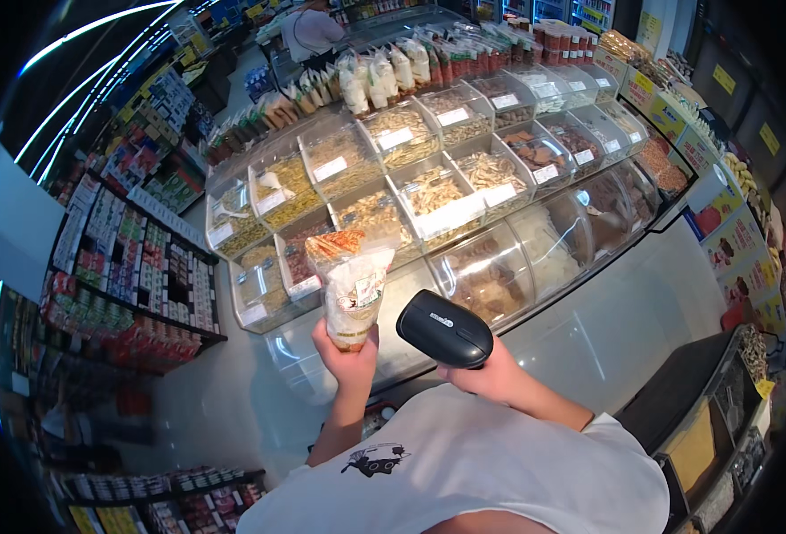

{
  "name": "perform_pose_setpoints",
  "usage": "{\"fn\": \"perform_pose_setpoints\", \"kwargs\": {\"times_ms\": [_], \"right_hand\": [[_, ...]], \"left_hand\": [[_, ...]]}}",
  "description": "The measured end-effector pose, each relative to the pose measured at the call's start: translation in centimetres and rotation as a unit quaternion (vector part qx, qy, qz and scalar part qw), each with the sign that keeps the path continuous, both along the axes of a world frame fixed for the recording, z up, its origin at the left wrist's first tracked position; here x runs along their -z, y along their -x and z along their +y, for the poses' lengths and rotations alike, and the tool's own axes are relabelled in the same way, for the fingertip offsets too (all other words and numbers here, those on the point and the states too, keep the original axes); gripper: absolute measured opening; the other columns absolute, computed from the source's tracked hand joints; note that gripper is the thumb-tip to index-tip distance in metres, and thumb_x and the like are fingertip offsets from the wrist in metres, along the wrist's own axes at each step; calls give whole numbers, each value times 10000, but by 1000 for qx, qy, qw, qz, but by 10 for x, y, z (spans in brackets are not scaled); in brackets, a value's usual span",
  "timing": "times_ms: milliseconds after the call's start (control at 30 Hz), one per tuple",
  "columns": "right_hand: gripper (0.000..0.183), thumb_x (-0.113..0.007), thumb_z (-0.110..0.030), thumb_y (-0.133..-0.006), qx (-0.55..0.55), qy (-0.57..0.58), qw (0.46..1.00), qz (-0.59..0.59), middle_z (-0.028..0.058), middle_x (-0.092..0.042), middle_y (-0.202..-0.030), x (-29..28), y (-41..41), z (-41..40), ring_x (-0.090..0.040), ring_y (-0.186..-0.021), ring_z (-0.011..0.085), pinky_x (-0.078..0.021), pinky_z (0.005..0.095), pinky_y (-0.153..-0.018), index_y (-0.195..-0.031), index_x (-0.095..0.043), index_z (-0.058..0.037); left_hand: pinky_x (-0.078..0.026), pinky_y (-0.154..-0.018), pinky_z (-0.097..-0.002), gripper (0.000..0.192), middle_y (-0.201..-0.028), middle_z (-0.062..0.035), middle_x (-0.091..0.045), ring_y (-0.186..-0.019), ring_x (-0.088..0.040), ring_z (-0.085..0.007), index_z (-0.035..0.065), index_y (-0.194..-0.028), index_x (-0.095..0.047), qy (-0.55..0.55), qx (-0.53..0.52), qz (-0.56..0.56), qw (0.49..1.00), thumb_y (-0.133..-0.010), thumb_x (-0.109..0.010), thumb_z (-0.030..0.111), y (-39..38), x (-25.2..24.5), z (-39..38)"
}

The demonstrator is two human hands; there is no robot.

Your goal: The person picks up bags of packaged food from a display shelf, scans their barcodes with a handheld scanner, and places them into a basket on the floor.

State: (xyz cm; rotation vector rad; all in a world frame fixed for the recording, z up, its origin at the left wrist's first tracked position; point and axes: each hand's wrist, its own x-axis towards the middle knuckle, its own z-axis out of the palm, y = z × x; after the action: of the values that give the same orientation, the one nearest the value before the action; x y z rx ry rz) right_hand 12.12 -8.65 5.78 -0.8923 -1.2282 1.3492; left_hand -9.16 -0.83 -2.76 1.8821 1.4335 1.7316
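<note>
My left hand [351,355] grips the lower end of a plastic food bag [361,287] and holds it upright. The bag is clear and white with an orange-patterned top, and it bears printing and a label. Its contents cannot be made out. In my right hand [483,375] is a black handheld barcode scanner [445,328], its rounded head pointing left towards the bag. A small gap separates scanner and bag. The scanner's handle is hidden beneath its head and my fingers.
Before me stands a tiered display of clear bulk-food bins [433,193] with dried goods and price cards. Upright bagged goods [383,77] line its back. Packed shelves [146,260] stand left, a dark bin unit [673,400] right. A person [311,30] is at the far end.
</note>
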Motion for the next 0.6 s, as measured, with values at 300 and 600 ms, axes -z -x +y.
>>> {"fn": "perform_pose_setpoints", "kwargs": {"times_ms": [300, 600], "right_hand": [[309, -593, 59, -816, -92, 143, 967, 190, 29, -559, -732, 3, -128, 32, -498, -519, 83, -419, 264, -467, -1112, -542, -14], [301, -559, 79, -798, -61, 127, 962, 236, 33, -546, -730, 4, -187, 48, -499, -521, 89, -428, 266, -473, -1085, -538, -10]], "left_hand": [[-400, -967, -340, 700, -1186, -130, -452, -1095, -502, -217, 15, -1274, -388, -79, 0, 8, 997, -687, -765, -49, -136, 12, 41], [-443, -944, -359, 769, -1196, -132, -450, -1110, -504, -220, -2, -1314, -335, -39, 94, -24, 995, -713, -814, 8, -194, 1, 58]]}}
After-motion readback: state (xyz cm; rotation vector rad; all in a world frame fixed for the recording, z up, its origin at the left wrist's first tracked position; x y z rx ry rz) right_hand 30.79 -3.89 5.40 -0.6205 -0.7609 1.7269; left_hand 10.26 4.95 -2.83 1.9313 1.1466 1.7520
